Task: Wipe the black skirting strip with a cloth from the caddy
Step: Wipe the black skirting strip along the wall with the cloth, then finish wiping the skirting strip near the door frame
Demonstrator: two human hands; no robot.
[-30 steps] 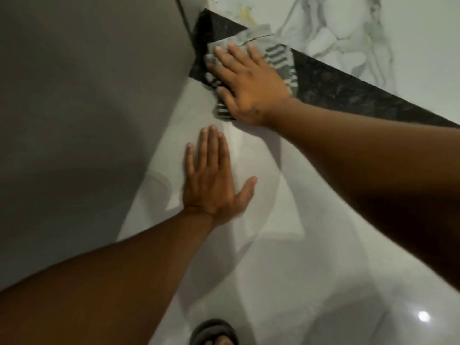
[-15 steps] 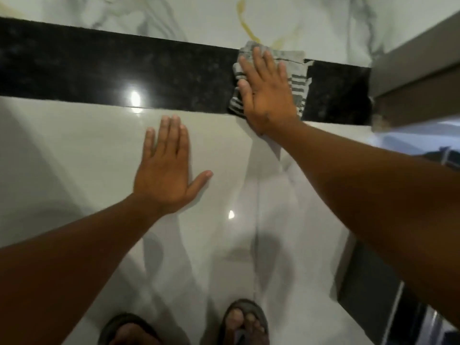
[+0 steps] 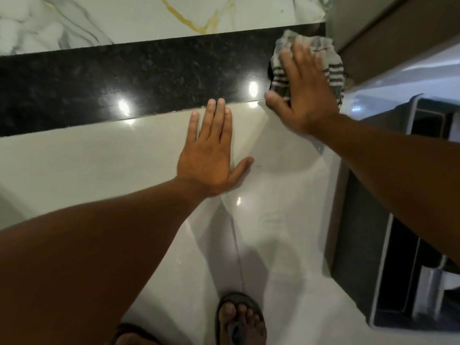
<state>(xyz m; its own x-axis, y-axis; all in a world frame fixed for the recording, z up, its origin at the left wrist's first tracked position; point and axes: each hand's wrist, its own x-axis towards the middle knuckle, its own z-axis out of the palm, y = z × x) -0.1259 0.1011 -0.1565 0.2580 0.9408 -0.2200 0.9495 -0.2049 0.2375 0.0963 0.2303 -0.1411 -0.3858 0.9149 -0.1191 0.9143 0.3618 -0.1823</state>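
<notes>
Glossy speckled black stone skirting strip, soft striped cloth, polished floor tiles.
</notes>
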